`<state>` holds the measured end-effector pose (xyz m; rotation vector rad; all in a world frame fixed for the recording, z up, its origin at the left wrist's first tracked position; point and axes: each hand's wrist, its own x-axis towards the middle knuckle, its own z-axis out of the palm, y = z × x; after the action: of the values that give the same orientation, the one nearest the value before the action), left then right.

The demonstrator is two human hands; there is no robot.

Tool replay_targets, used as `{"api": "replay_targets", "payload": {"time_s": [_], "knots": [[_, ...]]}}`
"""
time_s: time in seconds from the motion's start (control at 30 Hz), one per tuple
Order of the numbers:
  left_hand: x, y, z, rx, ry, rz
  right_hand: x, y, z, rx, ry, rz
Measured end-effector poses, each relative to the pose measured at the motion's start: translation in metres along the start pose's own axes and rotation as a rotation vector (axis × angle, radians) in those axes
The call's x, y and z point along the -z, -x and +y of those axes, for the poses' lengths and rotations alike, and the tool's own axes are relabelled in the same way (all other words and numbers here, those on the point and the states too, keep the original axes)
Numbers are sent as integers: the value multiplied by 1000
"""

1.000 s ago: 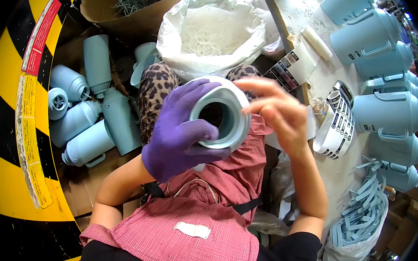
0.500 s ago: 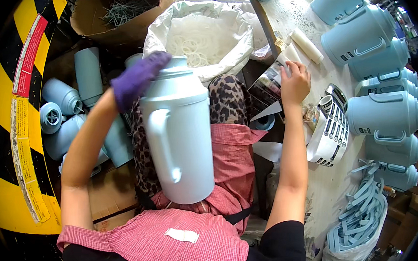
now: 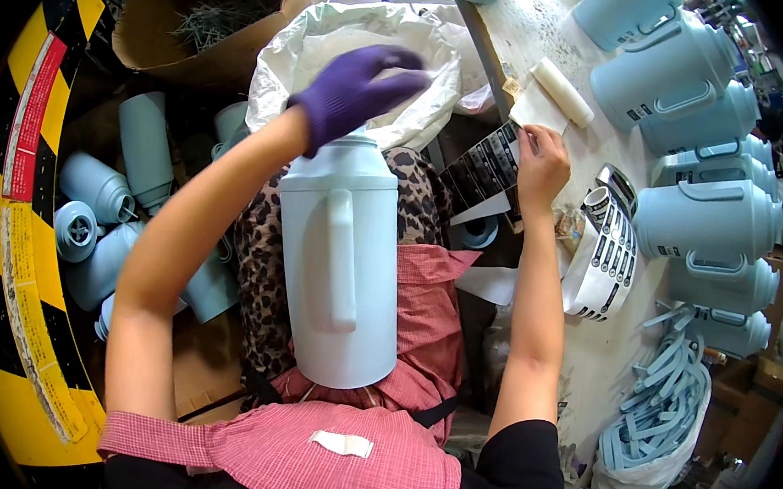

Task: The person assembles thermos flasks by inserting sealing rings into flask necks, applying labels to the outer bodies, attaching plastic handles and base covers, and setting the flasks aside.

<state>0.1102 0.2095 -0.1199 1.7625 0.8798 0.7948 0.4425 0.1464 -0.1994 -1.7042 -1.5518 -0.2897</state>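
A light blue jug (image 3: 343,277) rests on my lap between my legs, its side handle facing up and its neck pointing away from me. My left hand (image 3: 359,90), in a purple glove, hovers past the jug's neck, over the white sack, with thumb and fingers apart. My bare right hand (image 3: 542,169) pinches the edge of a black-and-white label strip (image 3: 485,165) at the table's edge. Just beyond those fingers lies a roll of whitish backing paper (image 3: 560,90).
Finished-looking jugs (image 3: 702,218) stand along the table's right side, near a bag of blue handles (image 3: 659,408). A curled label sheet (image 3: 604,252) lies closer. Jug bodies (image 3: 146,147) are piled left, below a carton of metal pieces (image 3: 216,15). The white sack (image 3: 271,74) stands ahead.
My left hand has let go of the jug's neck and moved right over the sack. The jug has straightened on my lap. More of the label strip shows beside my right hand.
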Motion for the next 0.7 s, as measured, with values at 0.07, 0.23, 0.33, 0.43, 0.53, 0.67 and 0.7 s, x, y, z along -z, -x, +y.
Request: {"api": "replay_targets", "payload": {"time_s": [0.07, 0.23, 0.33, 0.43, 0.53, 0.67, 0.7], "knots": [[-28, -53, -9, -42, -14, -291, 2, -1, 3, -31, -76, -3], [-95, -144, -54, -501, -431, -502, 6, 0, 6, -58, -138, 16], [-123, -177, -71, -502, -476, -568, 6, 0, 5, -43, -148, 8], [-139, -191, -82, -419, -733, -615, 6, 0, 3, -36, -122, 2], [-145, -192, -94, -510, -576, -582, 7, 4, 0, -2, -31, 14], [-148, -182, -103, -252, 262, -724, 4, 11, 0, 65, 45, 59], [-148, -179, -103, -269, 238, -827, 2, 11, 0, 85, 30, 56]]}}
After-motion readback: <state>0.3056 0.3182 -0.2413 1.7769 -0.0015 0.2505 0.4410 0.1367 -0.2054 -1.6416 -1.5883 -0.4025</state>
